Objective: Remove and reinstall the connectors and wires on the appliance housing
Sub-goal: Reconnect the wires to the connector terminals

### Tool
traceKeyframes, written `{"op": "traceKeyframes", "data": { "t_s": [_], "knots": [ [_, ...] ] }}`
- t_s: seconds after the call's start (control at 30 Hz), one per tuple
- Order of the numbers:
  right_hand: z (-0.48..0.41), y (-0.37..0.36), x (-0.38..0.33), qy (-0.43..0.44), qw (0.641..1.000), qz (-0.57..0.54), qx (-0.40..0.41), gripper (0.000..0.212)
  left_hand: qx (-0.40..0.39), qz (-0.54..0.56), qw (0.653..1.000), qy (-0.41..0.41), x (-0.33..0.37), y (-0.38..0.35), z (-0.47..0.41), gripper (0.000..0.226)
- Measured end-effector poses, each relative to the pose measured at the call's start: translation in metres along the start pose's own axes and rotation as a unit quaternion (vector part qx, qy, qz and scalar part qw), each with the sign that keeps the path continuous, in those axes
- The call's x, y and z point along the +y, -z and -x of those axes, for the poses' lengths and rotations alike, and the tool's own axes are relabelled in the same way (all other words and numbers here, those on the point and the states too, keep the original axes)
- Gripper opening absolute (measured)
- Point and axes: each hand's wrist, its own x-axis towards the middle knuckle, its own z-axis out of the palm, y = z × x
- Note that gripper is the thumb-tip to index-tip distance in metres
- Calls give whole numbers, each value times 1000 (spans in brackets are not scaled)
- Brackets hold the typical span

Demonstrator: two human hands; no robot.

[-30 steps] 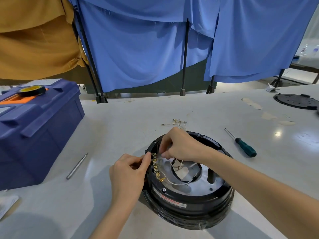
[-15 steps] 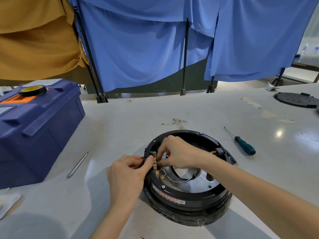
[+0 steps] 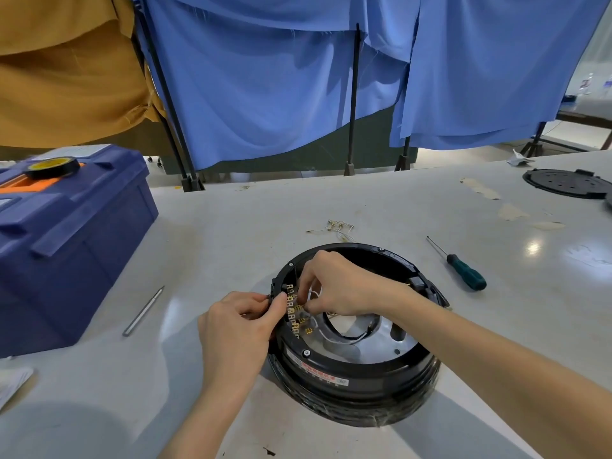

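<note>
On the grey table (image 3: pixel 231 226), before blue curtains (image 3: pixel 265 87), a black housing (image 3: pixel 357 385)

A blue toolbox (image 3: pixel 66 240) sits left; a metal rod (image 3: pixel 143 311) lies beside it; a green-handled screwdriver (image 3: pixel 462 266) lies right.

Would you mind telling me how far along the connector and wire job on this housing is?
Some wires look already removed: a loose bundle lies on the table beyond the housing. In hand: the left hand steadies the rim while the right hand pinches at the gold terminals. Several terminals and white wires remain inside; which stage this is, I cannot tell.
</note>
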Motion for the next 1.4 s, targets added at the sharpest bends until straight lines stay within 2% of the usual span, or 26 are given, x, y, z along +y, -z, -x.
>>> {"op": "traceKeyframes", "data": {
  "t_s": [0.13, 0.3, 0.43, 0.57, 0.83, 0.97, 1.07, 1.1, 1.17, 1.27, 1.4],
  "knots": [
    [2, -6, 0, 0, 1000, -12, 26, 17, -2, 7, 1000, -2, 0, 0, 1, 28],
    [1, -11, 1, 7, 999, 13, 41, 10, 2, 25, 1000, 15, -2, -2, 1, 17],
    [1, -13, 0, 7, 998, 48, 32, 10, 20, 47, 998, 31, -3, -3, 4, 13],
    [1, -11, -2, 13, 995, 97, 19, 11, 21, 55, 998, 29, -3, -3, 5, 20],
    [4, -15, -2, 23, 995, 95, 22, 11, 20, 43, 999, 14, -2, -3, 6, 18],
    [13, -6, -5, 9, 994, 46, 100, 18, 18, 42, 999, 18, -2, -3, 5, 15],
    [20, -1, -12, -49, 983, 11, 179, 10, 17, 43, 999, 21, -1, -3, 6, 17],
    [23, 0, -13, -70, 982, -27, 170, 14, 17, 42, 999, 21, 0, -3, 6, 16],
    [27, 4, -16, -119, 984, -96, 89, 23, 18, 39, 999, 21, -1, -3, 6, 15],
    [31, 6, -21, -179, 975, -135, -12, 24, 16, 44, 999, 27, -1, -3, 6, 16],
    [24, 3, -26, -242, 946, -212, -30, 20, 12, 46, 998, 28, -1, -3, 6, 16]
  ]
}}
